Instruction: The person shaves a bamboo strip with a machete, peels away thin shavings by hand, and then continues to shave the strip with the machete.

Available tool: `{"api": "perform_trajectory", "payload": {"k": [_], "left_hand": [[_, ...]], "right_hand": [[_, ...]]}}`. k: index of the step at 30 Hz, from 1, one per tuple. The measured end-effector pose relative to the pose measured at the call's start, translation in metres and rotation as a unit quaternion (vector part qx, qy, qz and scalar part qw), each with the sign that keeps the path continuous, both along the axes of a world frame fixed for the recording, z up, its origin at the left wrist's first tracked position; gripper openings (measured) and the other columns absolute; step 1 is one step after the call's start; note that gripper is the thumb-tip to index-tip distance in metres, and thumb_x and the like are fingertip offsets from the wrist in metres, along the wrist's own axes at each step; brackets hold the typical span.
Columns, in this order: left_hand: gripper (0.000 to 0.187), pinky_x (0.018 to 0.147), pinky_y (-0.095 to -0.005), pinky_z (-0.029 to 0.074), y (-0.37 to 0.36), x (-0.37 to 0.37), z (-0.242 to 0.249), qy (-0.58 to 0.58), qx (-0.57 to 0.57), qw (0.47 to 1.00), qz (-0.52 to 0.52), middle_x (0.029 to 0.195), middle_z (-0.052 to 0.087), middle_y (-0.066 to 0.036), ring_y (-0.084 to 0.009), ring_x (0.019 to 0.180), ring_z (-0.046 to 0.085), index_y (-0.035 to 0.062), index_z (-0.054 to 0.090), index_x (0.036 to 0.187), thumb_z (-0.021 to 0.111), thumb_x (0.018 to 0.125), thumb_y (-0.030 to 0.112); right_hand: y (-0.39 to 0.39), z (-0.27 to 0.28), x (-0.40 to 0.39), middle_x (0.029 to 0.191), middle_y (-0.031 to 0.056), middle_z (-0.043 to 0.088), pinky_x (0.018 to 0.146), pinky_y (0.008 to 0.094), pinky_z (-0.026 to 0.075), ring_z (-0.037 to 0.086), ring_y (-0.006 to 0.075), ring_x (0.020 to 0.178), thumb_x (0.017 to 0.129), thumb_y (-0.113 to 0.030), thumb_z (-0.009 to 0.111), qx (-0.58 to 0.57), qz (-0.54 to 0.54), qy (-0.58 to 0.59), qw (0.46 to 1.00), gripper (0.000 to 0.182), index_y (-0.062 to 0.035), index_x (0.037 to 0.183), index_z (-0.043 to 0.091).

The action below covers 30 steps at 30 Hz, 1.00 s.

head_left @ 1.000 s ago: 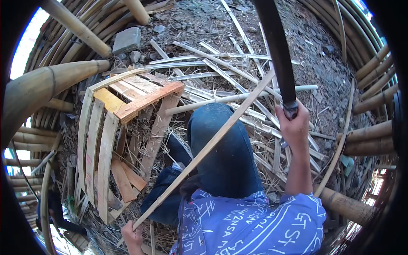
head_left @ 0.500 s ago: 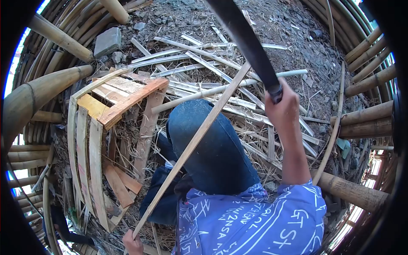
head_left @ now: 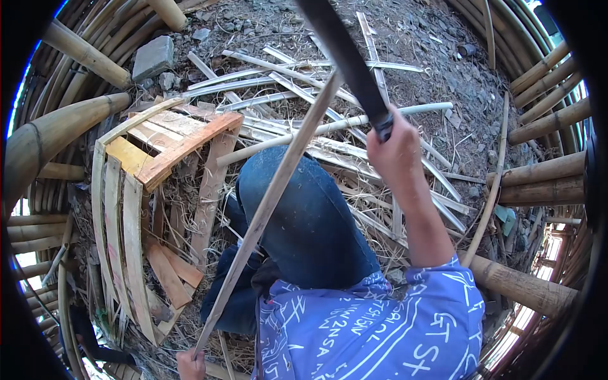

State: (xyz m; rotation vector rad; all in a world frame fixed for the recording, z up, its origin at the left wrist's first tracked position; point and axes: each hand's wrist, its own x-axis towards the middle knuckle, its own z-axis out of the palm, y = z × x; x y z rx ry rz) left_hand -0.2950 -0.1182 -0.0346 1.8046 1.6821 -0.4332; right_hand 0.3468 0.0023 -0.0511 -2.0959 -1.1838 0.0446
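Note:
My right hand [head_left: 396,149] is closed round the handle of a machete [head_left: 345,54], whose dark, broad blade rises up and to the left beyond the top of the view. At the bottom, my left hand [head_left: 190,365] grips the lower end of a long, narrow bamboo slat [head_left: 266,212]. The slat slants up across my bent knee [head_left: 297,215], and its upper end overlaps the edge of the blade in this view.
A wooden crate [head_left: 190,152] stands left of my knee. Split bamboo strips [head_left: 259,101] and shavings litter the ground ahead, with a bamboo stick [head_left: 329,128] across them. A grey block [head_left: 153,58] lies behind the crate. Thick bamboo poles [head_left: 519,285] hem both sides.
My right hand has moved left with the machete, bringing the blade nearer the slat's upper end. The slat's top has shifted left and up, and it has turned in my left hand.

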Motion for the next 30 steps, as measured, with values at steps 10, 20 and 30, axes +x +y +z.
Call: {"api": "perform_trajectory", "payload": {"k": [10,20,30], "left_hand": [[0.036,0.073,-0.0432,0.048,-0.003,-0.048,-0.011,0.058,-0.126,0.988,0.074,0.089,0.064,-0.025,-0.0329,0.086,0.065,0.0049,0.067,0.105,0.062,0.081,0.032],[0.032,0.062,-0.0408,0.047,0.002,-0.043,-0.002,0.026,-0.166,0.977,0.131,0.080,0.061,-0.019,-0.0279,0.073,0.060,0.0056,0.065,0.106,0.062,0.082,0.026],[0.028,0.051,-0.0384,0.047,0.007,-0.046,0.002,0.008,-0.216,0.959,0.184,0.071,0.058,-0.013,-0.0229,0.059,0.055,0.0063,0.063,0.107,0.062,0.083,0.021]], "right_hand": [[-0.005,0.012,0.003,0.071,0.0249,0.061,0.063,0.0456,0.050,0.063,0.0420,0.070,0.071,-0.001,0.058,-0.053,0.043,0.038,0.997,0.017,0.0038,0.088,0.056],[-0.011,0.020,-0.019,0.071,0.0257,0.061,0.064,0.0439,0.049,0.063,0.0414,0.073,0.075,0.001,0.053,-0.082,0.100,0.108,0.986,0.019,0.0037,0.092,0.058],[0.001,0.024,0.004,0.070,0.0258,0.060,0.064,0.0452,0.047,0.063,0.0407,0.071,0.073,-0.002,0.054,-0.110,0.099,0.061,0.987,0.016,0.0034,0.088,0.059]]}}
